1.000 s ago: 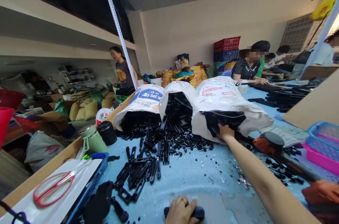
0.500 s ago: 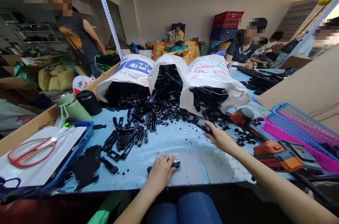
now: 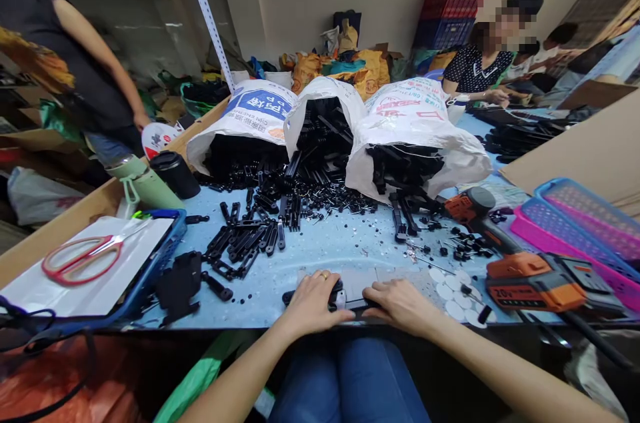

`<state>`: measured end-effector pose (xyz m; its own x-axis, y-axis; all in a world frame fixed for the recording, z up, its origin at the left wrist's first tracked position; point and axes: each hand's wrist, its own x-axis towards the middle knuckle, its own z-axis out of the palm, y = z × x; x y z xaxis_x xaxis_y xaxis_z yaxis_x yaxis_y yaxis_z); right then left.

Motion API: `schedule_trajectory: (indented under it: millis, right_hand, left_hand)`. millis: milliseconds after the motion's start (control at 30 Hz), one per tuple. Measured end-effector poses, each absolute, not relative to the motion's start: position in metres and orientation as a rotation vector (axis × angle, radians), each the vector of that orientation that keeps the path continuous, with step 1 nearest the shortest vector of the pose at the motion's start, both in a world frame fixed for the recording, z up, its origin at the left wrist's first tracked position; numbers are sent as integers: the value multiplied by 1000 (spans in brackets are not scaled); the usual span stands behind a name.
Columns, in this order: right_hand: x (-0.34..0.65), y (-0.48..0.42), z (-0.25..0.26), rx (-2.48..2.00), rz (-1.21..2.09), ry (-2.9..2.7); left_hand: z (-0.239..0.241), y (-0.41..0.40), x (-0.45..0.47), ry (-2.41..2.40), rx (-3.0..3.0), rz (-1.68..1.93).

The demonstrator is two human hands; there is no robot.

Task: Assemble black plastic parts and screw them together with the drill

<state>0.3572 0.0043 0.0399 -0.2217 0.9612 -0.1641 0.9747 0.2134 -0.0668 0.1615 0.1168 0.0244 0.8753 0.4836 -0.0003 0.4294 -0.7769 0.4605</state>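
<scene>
My left hand (image 3: 314, 301) and my right hand (image 3: 399, 303) lie side by side at the near edge of the blue table (image 3: 340, 250). Both are closed over black plastic parts (image 3: 345, 300) pressed together between them. A ring shows on the left hand. Beyond them lies a pile of black plastic strips (image 3: 245, 243). Three white sacks (image 3: 415, 123) at the back spill more black parts onto the table.
An orange cordless drill (image 3: 520, 270) lies at the right, beside pink and blue baskets (image 3: 585, 223). Red scissors (image 3: 83, 256) rest on a white sheet at the left, near a green flask (image 3: 145, 183) and a black cup (image 3: 175, 173). One person stands at the left; others sit at the far right.
My right hand has drawn back from the right-hand sack with a black part and joined my left hand at the near edge. The view has tilted down.
</scene>
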Motion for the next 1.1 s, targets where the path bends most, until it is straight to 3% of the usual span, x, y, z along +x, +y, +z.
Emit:
schedule_trajectory:
  millis: [300,633,733,867,1100]
  right_hand:
    - [340,5,65,1912,106,2411]
    - [372,13,41,2016,-271,2389]
    - [387,37,38,2139,-334,2390]
    - [405,100,36,2397,-73,2060]
    - [428,172,23,2374,24,1987]
  left_hand:
    - [19,114,154,632,2610,340]
    - [19,145,182,602,2608,253]
    - [26,193,217,887,2575,343]
    - [25,239,256,1017,2532,331]
    - [14,223,222,1107,2456,409]
